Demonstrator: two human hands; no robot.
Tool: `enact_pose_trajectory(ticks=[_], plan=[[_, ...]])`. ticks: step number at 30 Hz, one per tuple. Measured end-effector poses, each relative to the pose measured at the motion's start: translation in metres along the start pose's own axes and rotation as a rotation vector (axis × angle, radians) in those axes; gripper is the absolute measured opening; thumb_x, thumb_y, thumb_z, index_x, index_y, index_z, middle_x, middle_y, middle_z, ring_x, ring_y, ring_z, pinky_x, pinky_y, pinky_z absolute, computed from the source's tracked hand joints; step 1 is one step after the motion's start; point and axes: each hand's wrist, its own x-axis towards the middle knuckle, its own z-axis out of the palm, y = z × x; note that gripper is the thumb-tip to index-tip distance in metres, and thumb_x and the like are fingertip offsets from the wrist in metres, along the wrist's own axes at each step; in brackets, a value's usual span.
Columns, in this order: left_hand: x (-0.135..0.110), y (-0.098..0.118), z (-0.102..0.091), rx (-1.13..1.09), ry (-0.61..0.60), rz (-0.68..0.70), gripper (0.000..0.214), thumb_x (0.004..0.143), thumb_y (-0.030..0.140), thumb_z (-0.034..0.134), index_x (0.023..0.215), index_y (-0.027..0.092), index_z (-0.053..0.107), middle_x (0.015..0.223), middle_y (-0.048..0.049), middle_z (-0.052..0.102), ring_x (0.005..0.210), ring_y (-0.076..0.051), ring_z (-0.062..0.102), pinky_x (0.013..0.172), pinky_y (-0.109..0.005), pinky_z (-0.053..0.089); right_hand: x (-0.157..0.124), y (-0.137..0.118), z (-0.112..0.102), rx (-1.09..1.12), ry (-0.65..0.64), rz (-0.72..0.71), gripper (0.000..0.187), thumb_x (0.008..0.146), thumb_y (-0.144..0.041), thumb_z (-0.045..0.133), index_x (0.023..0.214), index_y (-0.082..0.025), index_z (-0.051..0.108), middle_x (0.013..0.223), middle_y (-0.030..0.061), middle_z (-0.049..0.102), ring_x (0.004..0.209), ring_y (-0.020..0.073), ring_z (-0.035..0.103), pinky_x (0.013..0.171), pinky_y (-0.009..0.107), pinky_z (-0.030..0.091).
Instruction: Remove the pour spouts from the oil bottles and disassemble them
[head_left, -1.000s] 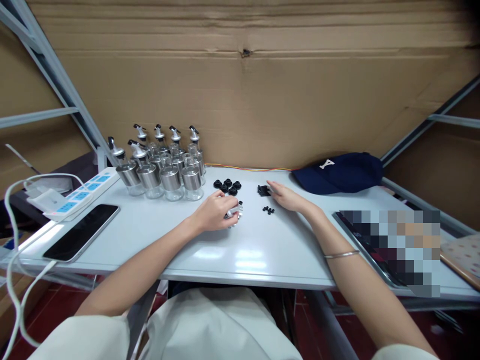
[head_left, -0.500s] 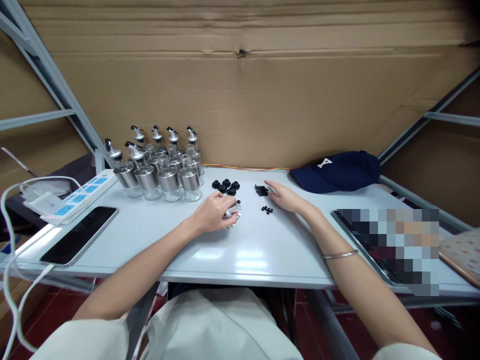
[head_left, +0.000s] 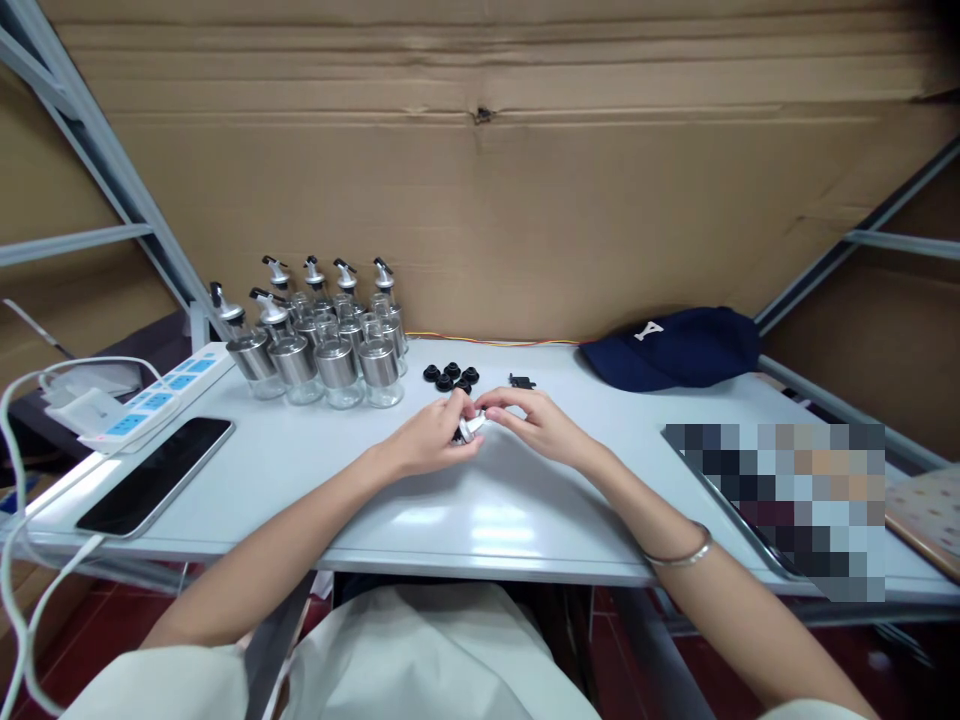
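My left hand [head_left: 429,438] is closed on a small silver pourer spout [head_left: 470,428] just above the white table [head_left: 495,510]. My right hand [head_left: 534,425] has come in beside it, and its fingertips pinch at the same spout; what else it holds is too small to see. Behind the hands lie several black rubber stoppers [head_left: 451,375] and a small black part [head_left: 521,381]. A cluster of glass and steel dispenser bottles [head_left: 322,345] with spouts stands at the back left.
A dark phone [head_left: 154,476] and a white power strip [head_left: 146,398] with a cable lie at the left. A navy cap [head_left: 675,347] sits at the back right. A tray [head_left: 731,495] is at the right edge. Cardboard [head_left: 480,180] walls the back.
My right hand has left the small black parts at the back and moved left to meet my left hand at the spout. The left hand has lifted slightly.
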Motion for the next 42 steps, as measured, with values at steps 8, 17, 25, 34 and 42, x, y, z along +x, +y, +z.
enact_pose_trajectory(ticks=[8,17,25,34,42], plan=[[0.004,-0.009,0.008,0.341,0.013,0.216,0.014,0.083,0.032,0.048,0.087,0.019,0.044,0.076,-0.0023,0.061,0.065,-0.016,0.053,0.07,-0.03,0.042,-0.001,-0.003,0.002,-0.142,-0.07,-0.064,0.035,0.095,-0.038,0.029,0.08,-0.019,0.054,0.075,0.0035,0.058,0.068,0.0128,0.052,0.067,0.023,0.041],[0.004,-0.008,0.003,0.405,0.162,0.255,0.014,0.084,0.032,0.047,0.087,0.019,0.046,0.076,-0.0016,0.063,0.061,-0.014,0.052,0.074,-0.031,0.04,-0.003,0.009,-0.018,-0.101,0.168,0.109,0.039,0.09,-0.046,0.036,0.064,-0.019,0.048,0.057,-0.0006,0.046,0.056,0.0119,0.044,0.058,0.024,0.037],[0.003,-0.015,-0.003,0.374,0.292,0.197,0.016,0.083,0.035,0.047,0.085,0.018,0.044,0.069,-0.0011,0.059,0.06,-0.015,0.05,0.071,-0.031,0.042,-0.008,0.05,-0.046,-0.335,-0.057,0.394,0.022,0.082,-0.032,0.045,0.075,-0.017,0.059,0.072,0.0049,0.063,0.065,0.0157,0.053,0.064,0.027,0.04],[0.003,-0.014,-0.004,0.372,0.292,0.235,0.015,0.083,0.034,0.046,0.083,0.019,0.045,0.071,-0.0013,0.059,0.058,-0.013,0.049,0.071,-0.03,0.043,-0.011,0.066,-0.049,-0.462,-0.207,0.521,0.019,0.08,-0.023,0.044,0.072,-0.017,0.061,0.063,0.0034,0.062,0.056,0.0135,0.051,0.056,0.023,0.038],[0.003,-0.014,-0.005,0.354,0.259,0.24,0.015,0.083,0.033,0.044,0.085,0.018,0.046,0.072,-0.0017,0.059,0.059,-0.014,0.048,0.071,-0.031,0.042,-0.015,0.071,-0.057,-0.407,-0.213,0.385,0.023,0.073,-0.02,0.049,0.086,-0.019,0.069,0.073,0.002,0.065,0.068,0.0145,0.058,0.066,0.023,0.045]])
